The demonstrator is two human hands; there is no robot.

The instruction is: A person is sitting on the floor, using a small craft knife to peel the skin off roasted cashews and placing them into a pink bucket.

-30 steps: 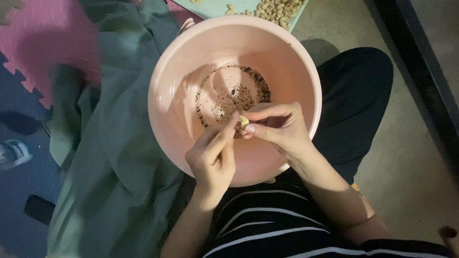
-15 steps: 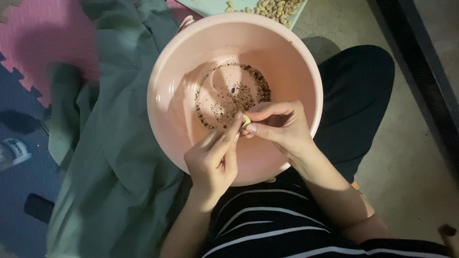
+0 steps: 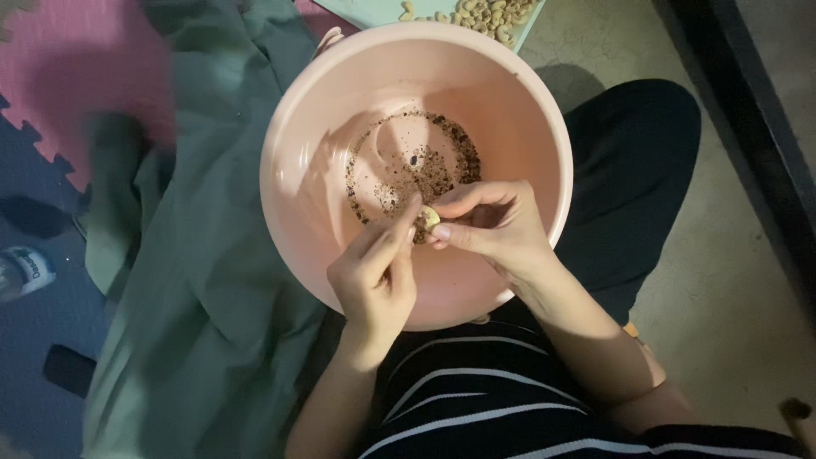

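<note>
We sat on the floor (image 3: 731, 280) with a green cloth (image 3: 195, 280) spread over it to our left, a pink foam mat (image 3: 93, 76) beyond that, and a pale tray of nuts (image 3: 476, 12) at the top edge. Over our lap rested a big pink basin (image 3: 314, 153), its bottom littered with dark bits of skin (image 3: 442, 161). Both our hands hovered inside its near half. Our right hand (image 3: 497, 231) was closed in a pinch on a small pale nut (image 3: 429, 218), thumb and forefinger clamped around it. Our left hand (image 3: 374, 276) was nearly closed too, its fingertips pressed together against the same nut from the other side, the forefinger stretched up along it.

The nut sat right between the two hands, touching both, a little above the basin's floor and just beside the heap of skins.

To do this well, we judged it best to keep the right-hand pinch firm but light so the nut would not crack, to rub or pick with the left fingertips only, and to stay over the basin so loose skin would fall inside and not onto the cloth.
</note>
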